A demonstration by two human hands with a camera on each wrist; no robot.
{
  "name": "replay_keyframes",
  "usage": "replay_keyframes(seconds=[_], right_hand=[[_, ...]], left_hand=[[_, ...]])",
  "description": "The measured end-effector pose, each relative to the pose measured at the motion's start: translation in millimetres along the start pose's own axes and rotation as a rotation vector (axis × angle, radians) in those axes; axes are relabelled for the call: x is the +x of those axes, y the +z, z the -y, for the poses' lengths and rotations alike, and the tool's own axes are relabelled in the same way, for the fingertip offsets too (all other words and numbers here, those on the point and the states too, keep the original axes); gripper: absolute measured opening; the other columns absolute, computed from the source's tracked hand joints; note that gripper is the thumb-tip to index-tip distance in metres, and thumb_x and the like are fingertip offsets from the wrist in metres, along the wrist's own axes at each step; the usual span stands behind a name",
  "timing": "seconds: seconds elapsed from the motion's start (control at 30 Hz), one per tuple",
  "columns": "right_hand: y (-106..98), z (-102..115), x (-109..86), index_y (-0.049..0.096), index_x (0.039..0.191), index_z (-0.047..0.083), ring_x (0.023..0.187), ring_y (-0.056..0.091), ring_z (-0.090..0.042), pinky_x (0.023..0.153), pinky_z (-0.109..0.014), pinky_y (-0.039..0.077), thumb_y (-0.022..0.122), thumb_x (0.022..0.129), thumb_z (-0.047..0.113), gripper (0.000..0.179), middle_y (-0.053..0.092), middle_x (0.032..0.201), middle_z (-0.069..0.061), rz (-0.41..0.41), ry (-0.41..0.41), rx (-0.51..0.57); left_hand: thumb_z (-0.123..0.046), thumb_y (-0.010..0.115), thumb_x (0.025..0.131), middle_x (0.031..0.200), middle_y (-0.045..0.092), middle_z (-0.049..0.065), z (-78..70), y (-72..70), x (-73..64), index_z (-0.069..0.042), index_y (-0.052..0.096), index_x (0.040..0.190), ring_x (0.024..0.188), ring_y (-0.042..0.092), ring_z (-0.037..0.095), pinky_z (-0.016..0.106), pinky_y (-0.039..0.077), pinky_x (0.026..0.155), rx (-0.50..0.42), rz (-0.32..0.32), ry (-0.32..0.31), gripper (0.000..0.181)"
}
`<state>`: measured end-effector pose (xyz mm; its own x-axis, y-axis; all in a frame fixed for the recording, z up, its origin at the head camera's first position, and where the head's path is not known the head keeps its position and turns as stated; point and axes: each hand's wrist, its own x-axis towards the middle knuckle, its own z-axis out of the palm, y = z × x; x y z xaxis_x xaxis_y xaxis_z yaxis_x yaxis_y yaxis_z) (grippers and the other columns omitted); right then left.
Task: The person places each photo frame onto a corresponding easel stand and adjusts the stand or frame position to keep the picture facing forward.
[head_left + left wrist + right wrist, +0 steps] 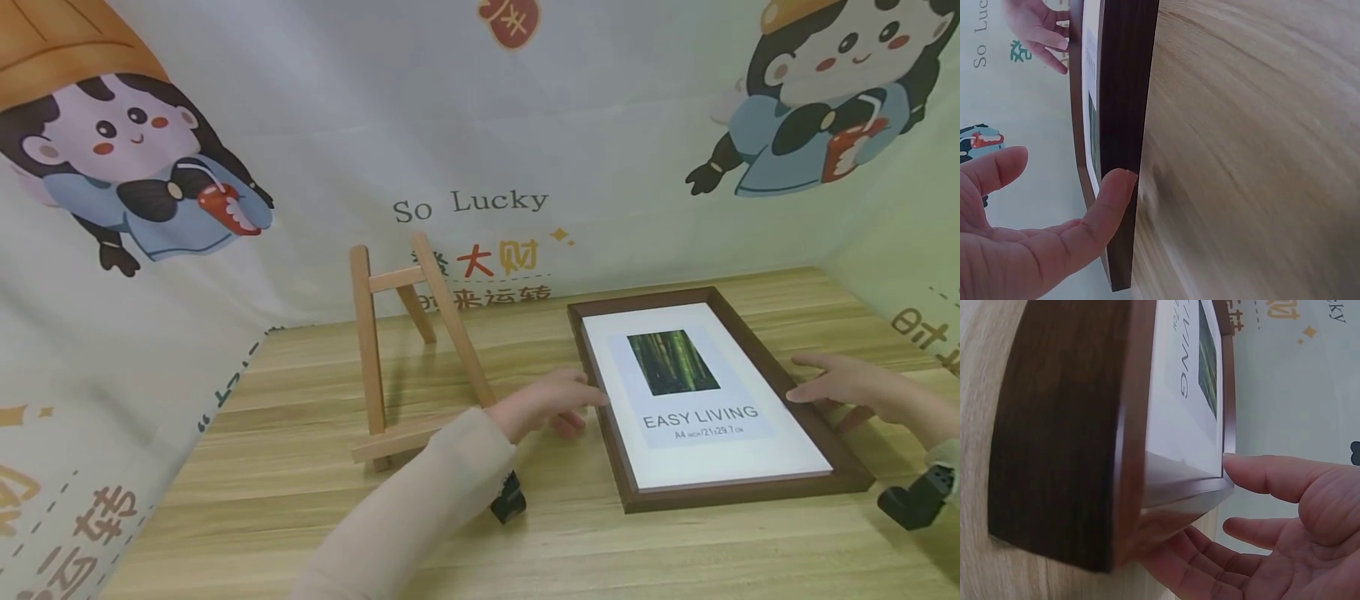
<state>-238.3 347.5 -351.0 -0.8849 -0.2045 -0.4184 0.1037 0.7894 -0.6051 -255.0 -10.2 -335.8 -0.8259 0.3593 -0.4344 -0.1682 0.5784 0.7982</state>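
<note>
From here I see two hands, one each side of the single brown picture frame [738,493] lying face up on the wooden table [247,475]. The left hand [543,404] is spread, a fingertip against its side; the right hand [873,392], also spread, rests its thumb on the opposite rim. One easel [457,333] stands left; two cartoon figures decorate the backdrop [337,125].

A: Background?
B: Pale printed cloth backdrop [337,100], behind the wood-grain tabletop [225,517] and along both its sides.
A: Prints?
B: Cartoon figure [150,158] upper left, second figure [825,117] upper right. Both in blue, each with a red cup [227,208].
A: Text?
B: "So Lucky" lettering [471,204], centre back; coloured characters [480,261] just below. Red motif [513,21], top edge, cut off.
</note>
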Motion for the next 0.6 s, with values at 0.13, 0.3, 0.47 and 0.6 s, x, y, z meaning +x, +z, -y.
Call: replay_keyframes(seconds=[0.13, 0.3, 0.47, 0.6], right_hand=[[0, 0, 1.0, 0.001, 0.132, -0.022, 0.112, 0.032, -0.062, 0.074, -0.049, 0.053, 0.054, 0.090, 0.032, 0.086, 0.013, 0.129, -0.050, 0.008, 0.003, -0.005], [2, 1, 2.1, 0.003, 0.133, -0.022, 0.110, 0.036, -0.060, 0.073, -0.049, 0.053, 0.053, 0.090, 0.032, 0.085, 0.014, 0.129, -0.049, 0.006, 0.004, -0.008], [3, 2, 3.0, 0.006, 0.133, -0.021, 0.102, 0.048, -0.054, 0.072, -0.047, 0.053, 0.053, 0.091, 0.029, 0.081, 0.027, 0.126, -0.048, 0.004, -0.003, -0.014], [4, 3, 2.5, 0.005, 0.133, -0.021, 0.098, 0.053, -0.047, 0.070, -0.045, 0.053, 0.051, 0.092, 0.025, 0.076, 0.032, 0.124, -0.047, 0.013, -0.007, -0.004]], left_hand=[[-0.024, 0.062, 0.086, 0.133, 0.043, 0.017, -1.7, 3.3, 2.0, -0.002, 0.032, 0.140, 0.080, 0.060, 0.024, 0.033, 0.056, 0.070, 0.005, -0.016, -0.022, 0.065], [-0.022, 0.063, 0.086, 0.130, 0.045, 0.018, -1.1, 7.9, 6.3, -0.001, 0.032, 0.140, 0.079, 0.060, 0.025, 0.032, 0.056, 0.070, 0.003, -0.029, -0.027, 0.066], [-0.022, 0.062, 0.086, 0.131, 0.044, 0.018, -2.0, 10.9, 6.7, 0.001, 0.031, 0.139, 0.083, 0.060, 0.026, 0.033, 0.056, 0.072, 0.019, -0.029, -0.038, 0.065], [-0.022, 0.062, 0.086, 0.130, 0.046, 0.019, -3.0, 14.6, 7.3, 0.001, 0.031, 0.140, 0.085, 0.060, 0.027, 0.034, 0.056, 0.074, 0.025, -0.043, -0.060, 0.066]])
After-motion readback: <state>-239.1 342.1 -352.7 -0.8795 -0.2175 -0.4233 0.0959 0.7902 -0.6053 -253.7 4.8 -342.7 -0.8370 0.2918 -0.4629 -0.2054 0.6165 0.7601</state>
